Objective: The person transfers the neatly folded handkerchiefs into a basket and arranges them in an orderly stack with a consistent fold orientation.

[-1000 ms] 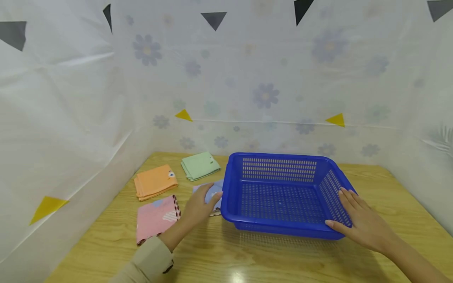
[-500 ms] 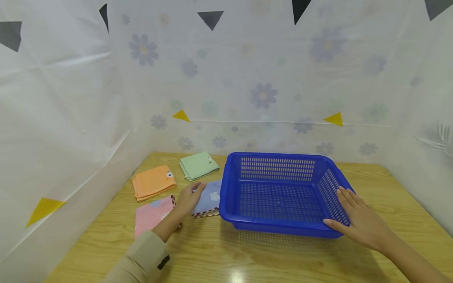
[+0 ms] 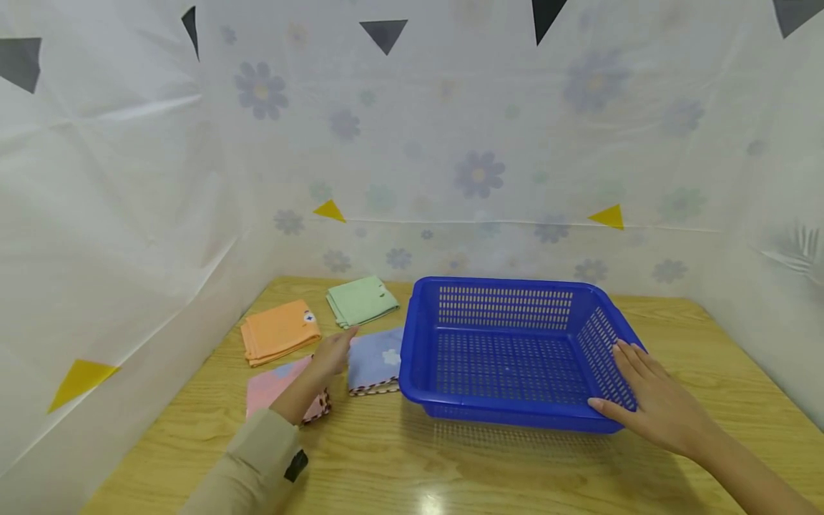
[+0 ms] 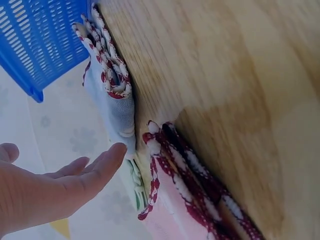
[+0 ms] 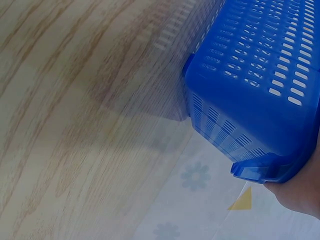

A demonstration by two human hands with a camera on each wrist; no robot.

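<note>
My left hand [image 3: 330,355] hovers between the folded pink cloth [image 3: 277,386] and the folded blue cloth [image 3: 373,361], with its fingers extended and holding nothing. In the left wrist view its fingertips overlap the near end of the blue cloth [image 4: 112,107]. The blue cloth lies against the left side of the blue plastic basket [image 3: 508,413], which partly covers it in the head view. On the basket's right rim rests my right hand [image 3: 666,408], fingers straight over the side and thumb near the front corner. Only part of this hand [image 5: 300,187] shows in the right wrist view.
A folded orange cloth [image 3: 281,332] and a folded green cloth [image 3: 363,302] lie at the back left of the wooden table [image 3: 489,479]. Flower-printed white sheeting [image 3: 418,143] stands close behind the table and along both sides.
My left hand has drawn away leftward from the basket's left rim, past the blue cloth, and now overlaps the pink cloth's edge. The right hand stays on the basket.
</note>
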